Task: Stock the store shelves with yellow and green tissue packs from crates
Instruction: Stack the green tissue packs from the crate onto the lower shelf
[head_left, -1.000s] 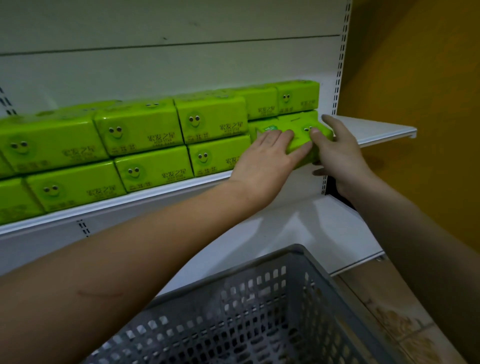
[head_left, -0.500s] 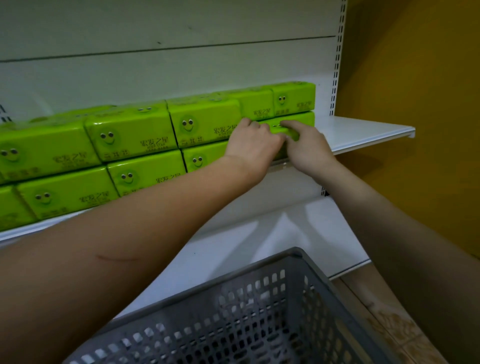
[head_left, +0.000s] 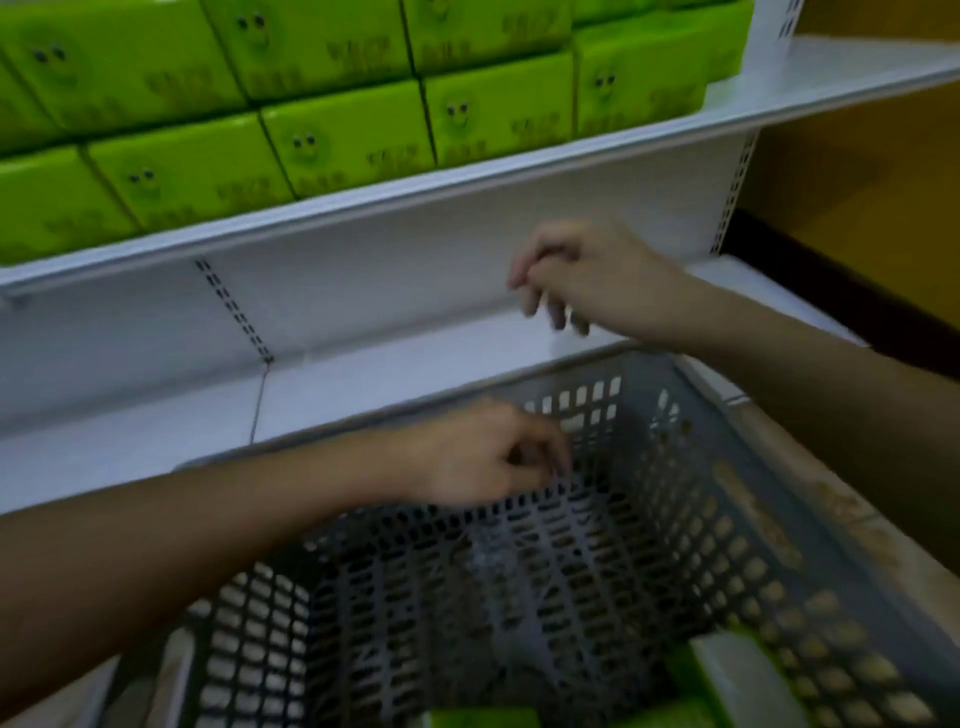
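Head view: hands (head_left: 488, 457) hover loosely curled over crate (head_left: 753, 519).

Single head-worn view, looking forward and steeply down from above the grey crate (head_left: 519, 571), close enough that its near rim falls off the bottom edge. Faces the white shelving behind the crate, tilted so the upper shelf (head_left: 467, 182) slants up to the right. Cuts off the rows of green tissue packs (head_left: 353, 140) above the crate at the top edge. Blurred throughout. Catches orange wall right of the crate.
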